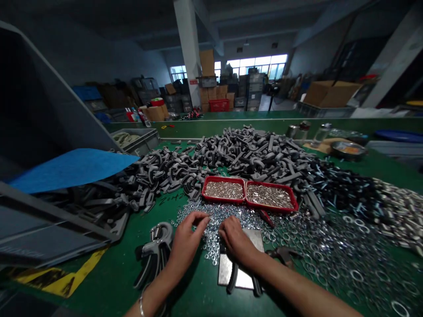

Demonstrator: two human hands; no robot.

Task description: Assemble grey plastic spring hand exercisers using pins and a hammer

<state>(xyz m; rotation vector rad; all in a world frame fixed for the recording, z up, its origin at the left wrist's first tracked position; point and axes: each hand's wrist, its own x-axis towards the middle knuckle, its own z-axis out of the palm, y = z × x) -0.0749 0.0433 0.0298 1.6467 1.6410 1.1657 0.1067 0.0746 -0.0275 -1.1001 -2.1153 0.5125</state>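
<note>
My left hand [190, 235] hovers at the near edge of a spread of small metal nuts and washers [213, 224], thumb and forefinger pinched; whatever lies between the tips is too small to make out. My right hand [233, 235] is closed over the upper part of a black-handled piece [233, 277] on a square metal plate [253, 237]; its fingers hide what they grip. Left of my left hand lies a grey and black hand gripper with a spring [157, 251]. Two red trays [245, 198] of tiny metal parts stand beyond the nuts.
A large heap of grey plastic parts [251, 154] fills the bench's middle. A tilted grey crate [59, 229] stands left. Pliers or a hammer-like tool [286, 255], metal rings [357, 275] and black screws [346, 189] lie right.
</note>
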